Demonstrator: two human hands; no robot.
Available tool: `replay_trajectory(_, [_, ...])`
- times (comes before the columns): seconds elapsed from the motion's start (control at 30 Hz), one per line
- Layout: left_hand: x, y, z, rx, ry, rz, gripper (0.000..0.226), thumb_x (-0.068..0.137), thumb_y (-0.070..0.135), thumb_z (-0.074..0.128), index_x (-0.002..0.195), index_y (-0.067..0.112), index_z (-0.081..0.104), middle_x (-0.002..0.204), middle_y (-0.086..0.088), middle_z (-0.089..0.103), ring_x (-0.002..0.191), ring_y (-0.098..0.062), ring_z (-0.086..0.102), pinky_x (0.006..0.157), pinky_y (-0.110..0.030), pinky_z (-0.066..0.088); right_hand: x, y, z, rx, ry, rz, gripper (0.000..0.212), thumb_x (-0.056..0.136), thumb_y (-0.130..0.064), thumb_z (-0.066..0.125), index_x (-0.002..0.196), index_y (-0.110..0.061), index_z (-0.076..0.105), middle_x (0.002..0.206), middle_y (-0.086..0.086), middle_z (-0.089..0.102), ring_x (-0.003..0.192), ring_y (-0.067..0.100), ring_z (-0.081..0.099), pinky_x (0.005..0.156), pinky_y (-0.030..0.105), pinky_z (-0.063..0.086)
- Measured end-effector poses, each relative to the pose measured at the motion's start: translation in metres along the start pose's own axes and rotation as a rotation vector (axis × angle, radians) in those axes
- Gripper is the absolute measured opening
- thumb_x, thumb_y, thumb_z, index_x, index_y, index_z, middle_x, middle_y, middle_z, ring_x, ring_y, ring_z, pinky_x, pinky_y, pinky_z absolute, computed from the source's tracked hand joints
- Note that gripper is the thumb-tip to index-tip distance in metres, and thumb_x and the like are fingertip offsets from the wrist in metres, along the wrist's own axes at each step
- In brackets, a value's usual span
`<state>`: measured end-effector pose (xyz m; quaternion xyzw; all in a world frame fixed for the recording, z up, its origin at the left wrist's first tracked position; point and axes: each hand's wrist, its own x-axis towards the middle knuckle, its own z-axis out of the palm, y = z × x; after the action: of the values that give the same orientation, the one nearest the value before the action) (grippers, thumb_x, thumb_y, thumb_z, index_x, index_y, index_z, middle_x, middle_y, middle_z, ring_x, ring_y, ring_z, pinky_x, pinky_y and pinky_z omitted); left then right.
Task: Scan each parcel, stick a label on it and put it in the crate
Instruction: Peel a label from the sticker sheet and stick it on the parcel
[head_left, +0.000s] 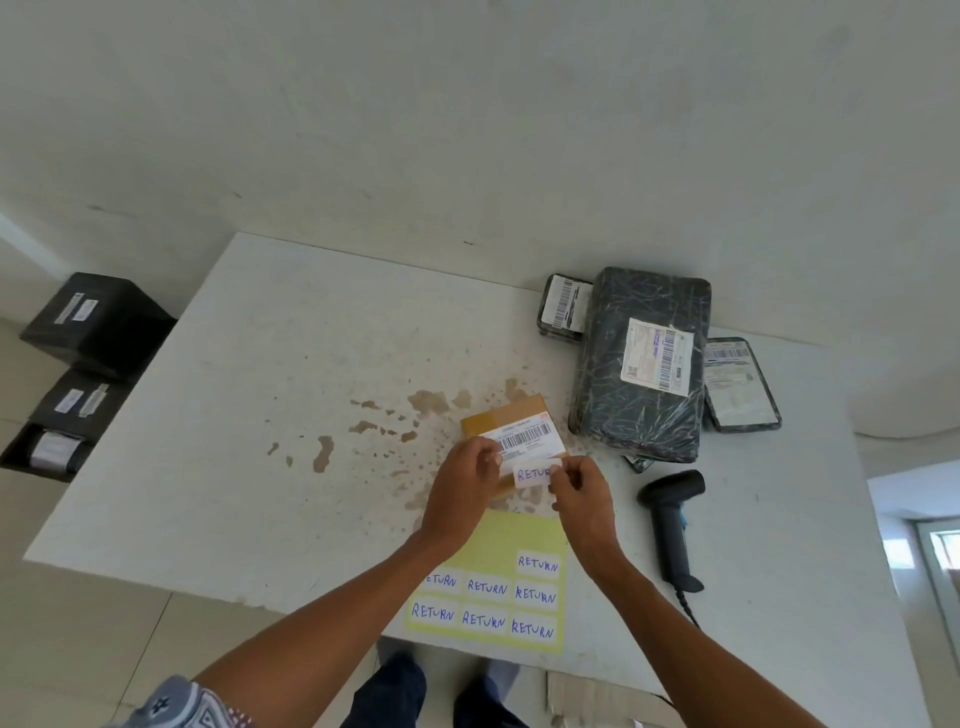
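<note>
A small brown cardboard parcel (506, 415) with a white barcode label lies on the white table (260, 389). My left hand (462, 486) rests on the parcel's near left part, fingers bent against it. My right hand (579, 493) pinches a white "RETURN" sticker (531, 475) over the parcel's near edge. A yellow sticker sheet (498, 540) with several "RETURN" stickers lies just in front of the parcel. A black handheld scanner (672, 519) lies on the table to the right.
A large black wrapped parcel (641, 364) sits at the back right, with smaller black parcels behind it (563, 306), to its right (740, 384) and under it. Black boxes (98, 322) stand on the floor left of the table. Cardboard (597, 696) shows below the table's near edge.
</note>
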<state>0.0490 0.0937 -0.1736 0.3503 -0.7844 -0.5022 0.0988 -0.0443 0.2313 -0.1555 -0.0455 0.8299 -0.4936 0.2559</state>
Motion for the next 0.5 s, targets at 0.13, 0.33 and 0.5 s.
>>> replay_trajectory(0.13, [0.011,-0.009,0.009,0.668,-0.115,0.208,0.076,0.084,0.061,0.062,0.147,0.026,0.038,0.155,-0.004,0.025,0.137,-0.026,0.028,0.1,-0.042,0.046,0.014,-0.001,-0.009,-0.039,0.04,-0.035,0.008,0.096,-0.02,0.057,0.09,-0.016,0.057,0.091,0.002,0.065,0.087,0.018,0.059,0.077,0.032,0.047])
replay_trajectory(0.33, [0.016,-0.016,0.005,0.79,-0.163,0.279,0.071,0.092,0.036,0.064,0.153,0.025,0.03,0.164,-0.012,0.015,0.149,-0.033,0.018,0.099,-0.045,0.053,0.023,-0.004,-0.008,-0.07,0.038,-0.06,0.008,0.097,-0.02,0.057,0.091,-0.017,0.058,0.096,0.004,0.065,0.095,0.021,0.059,0.083,0.037,0.048])
replay_trajectory(0.5, [0.018,-0.018,-0.008,0.683,-0.131,0.355,0.053,0.079,0.025,0.08,0.128,0.022,0.062,0.153,-0.011,0.041,0.142,-0.03,0.04,0.086,-0.043,0.059,0.023,-0.011,0.003,0.0,0.07,-0.079,0.005,0.098,-0.019,0.058,0.093,-0.017,0.058,0.086,-0.001,0.064,0.076,0.013,0.057,0.065,0.019,0.047])
